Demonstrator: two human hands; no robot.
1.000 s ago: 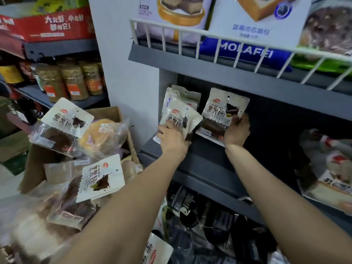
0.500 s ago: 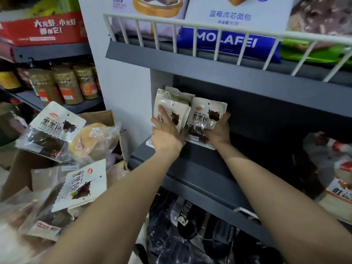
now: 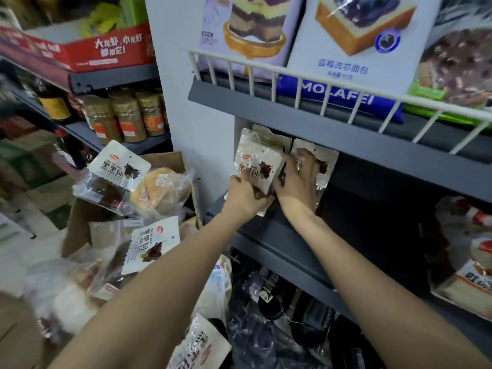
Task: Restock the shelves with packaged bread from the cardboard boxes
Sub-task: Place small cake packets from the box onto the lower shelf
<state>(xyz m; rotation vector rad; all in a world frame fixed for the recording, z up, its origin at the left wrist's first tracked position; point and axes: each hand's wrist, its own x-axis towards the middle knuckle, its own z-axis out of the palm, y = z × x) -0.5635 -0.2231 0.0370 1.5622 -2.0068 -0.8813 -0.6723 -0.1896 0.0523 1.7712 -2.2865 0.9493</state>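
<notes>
Hiding much of two bread packs (image 3: 257, 162): left hand (image 3: 245, 195), right hand (image 3: 299, 179).

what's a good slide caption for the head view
Both hands, left hand and right hand, set black bread packs upright on the grey shelf.
</notes>
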